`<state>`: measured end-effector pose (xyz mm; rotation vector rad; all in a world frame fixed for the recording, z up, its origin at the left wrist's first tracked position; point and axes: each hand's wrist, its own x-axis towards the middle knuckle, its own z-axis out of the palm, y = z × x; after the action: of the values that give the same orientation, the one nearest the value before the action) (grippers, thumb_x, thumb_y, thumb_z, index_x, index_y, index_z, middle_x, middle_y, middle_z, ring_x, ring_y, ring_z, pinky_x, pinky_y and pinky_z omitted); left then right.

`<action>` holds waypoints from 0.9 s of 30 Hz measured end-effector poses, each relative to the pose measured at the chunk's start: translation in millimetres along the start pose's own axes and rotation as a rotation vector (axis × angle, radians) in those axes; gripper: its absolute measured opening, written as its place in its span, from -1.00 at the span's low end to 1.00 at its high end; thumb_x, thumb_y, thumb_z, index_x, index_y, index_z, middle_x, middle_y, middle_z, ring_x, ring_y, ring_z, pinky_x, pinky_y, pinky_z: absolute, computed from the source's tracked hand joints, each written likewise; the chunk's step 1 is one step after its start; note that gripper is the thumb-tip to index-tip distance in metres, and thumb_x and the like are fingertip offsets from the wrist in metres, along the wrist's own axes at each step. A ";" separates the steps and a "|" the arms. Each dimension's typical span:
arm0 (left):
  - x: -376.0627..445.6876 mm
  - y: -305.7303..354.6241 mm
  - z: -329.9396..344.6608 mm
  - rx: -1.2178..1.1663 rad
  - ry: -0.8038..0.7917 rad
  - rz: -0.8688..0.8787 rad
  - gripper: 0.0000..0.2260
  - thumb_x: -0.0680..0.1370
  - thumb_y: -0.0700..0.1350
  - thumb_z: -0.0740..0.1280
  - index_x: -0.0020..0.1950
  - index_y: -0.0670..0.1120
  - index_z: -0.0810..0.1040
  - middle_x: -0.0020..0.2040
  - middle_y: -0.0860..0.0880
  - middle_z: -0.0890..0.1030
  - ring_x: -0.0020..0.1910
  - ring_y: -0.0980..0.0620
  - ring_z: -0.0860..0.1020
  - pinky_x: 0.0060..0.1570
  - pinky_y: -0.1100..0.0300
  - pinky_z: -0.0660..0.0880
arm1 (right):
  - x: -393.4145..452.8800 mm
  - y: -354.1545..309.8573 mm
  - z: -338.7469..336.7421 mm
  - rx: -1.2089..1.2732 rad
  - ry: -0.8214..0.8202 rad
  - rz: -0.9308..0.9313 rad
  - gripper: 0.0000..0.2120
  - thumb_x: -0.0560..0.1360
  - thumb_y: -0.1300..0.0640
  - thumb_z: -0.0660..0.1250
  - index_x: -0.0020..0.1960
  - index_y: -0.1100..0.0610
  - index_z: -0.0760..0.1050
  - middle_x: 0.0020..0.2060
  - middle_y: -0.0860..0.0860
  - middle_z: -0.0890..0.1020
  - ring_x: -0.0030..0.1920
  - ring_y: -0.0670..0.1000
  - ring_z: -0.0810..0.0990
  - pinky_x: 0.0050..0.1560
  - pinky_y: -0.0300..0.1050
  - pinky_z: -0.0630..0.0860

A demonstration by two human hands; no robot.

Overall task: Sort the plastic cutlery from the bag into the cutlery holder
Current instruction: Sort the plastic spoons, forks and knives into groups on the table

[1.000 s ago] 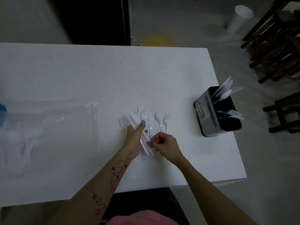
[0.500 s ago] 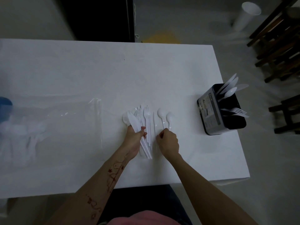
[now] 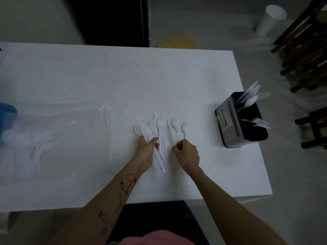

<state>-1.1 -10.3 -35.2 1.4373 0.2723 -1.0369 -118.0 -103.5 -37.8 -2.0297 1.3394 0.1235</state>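
while the left hand (image 3: pixel 145 149) grips a fanned bundle of white plastic cutlery (image 3: pixel 158 138) near the table's (image 3: pixel 106 76) front edge, the right hand (image 3: pixel 187 153) pinches the handles of two white spoons (image 3: pixel 178 126) just beside it. a clear bag (image 3: pixel 53 138) lies toward the left edge; the black cutlery holder (image 3: pixel 230 122) stands at the right edge, spoons and forks upright inside.
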 end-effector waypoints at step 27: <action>-2.1 5.3 -16.9 -0.003 0.066 0.055 -0.68 0.57 -0.24 0.28 0.29 -0.32 0.37 0.00 -0.12 0.54 -0.17 0.03 0.54 -0.15 0.17 0.49 | 23.0 -25.9 29.1 0.208 -0.051 0.006 -0.82 0.52 0.00 0.41 -0.09 0.08 0.47 -0.22 -0.01 0.62 -0.22 0.04 0.62 -0.06 0.00 0.62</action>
<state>8.5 4.6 -33.4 1.4702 0.2809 -0.9452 -77.3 -98.3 -56.9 -1.8363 1.2717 0.0363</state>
